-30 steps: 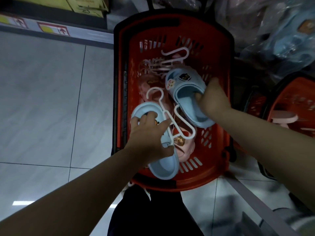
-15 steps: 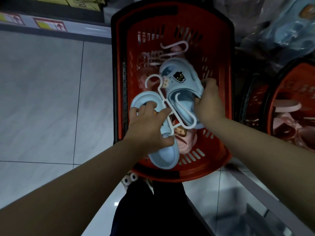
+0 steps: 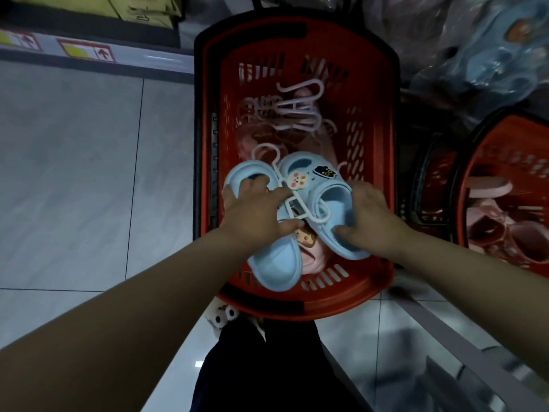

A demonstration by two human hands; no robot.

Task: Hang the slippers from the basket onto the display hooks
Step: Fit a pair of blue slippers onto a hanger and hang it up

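Here both hands are down in the red basket (image 3: 383,138), which stands on the pale tiled floor (image 3: 74,173), and each holds one of a pair of blue slippers just above the basket's near end. The left hand (image 3: 255,212) grips the plainer blue slipper (image 3: 276,266): its fingers curl over the toe end, the forefinger reaches toward the white hanger (image 3: 297,206), and the thumb presses in from the near side. The right hand (image 3: 368,221) grips the badged blue slipper (image 3: 329,194), with the thumb lying on the inner sole and the other fingers wrapped round the outer edge, where they are mostly hidden. The two slippers sit side by side with their toes touching, heels splayed toward the person, and the hanger runs between them, its hook poking out beyond the toes. A white animal badge (image 3: 294,181) and a black cat badge (image 3: 325,172) show on the badged slipper's toe. Under the pair lie pink slippers (image 3: 312,254), one with a little face on it. Further back in the basket is a tangle of loose hangers (image 3: 291,111). To the right stands a second red basket (image 3: 475,162) holding more pink footwear (image 3: 487,187). Bagged blue slippers (image 3: 490,55) fill the top right corner, and cardboard boxes (image 3: 142,7) sit at the top left. Whether the hanger is already clipped into both slippers I cannot tell.
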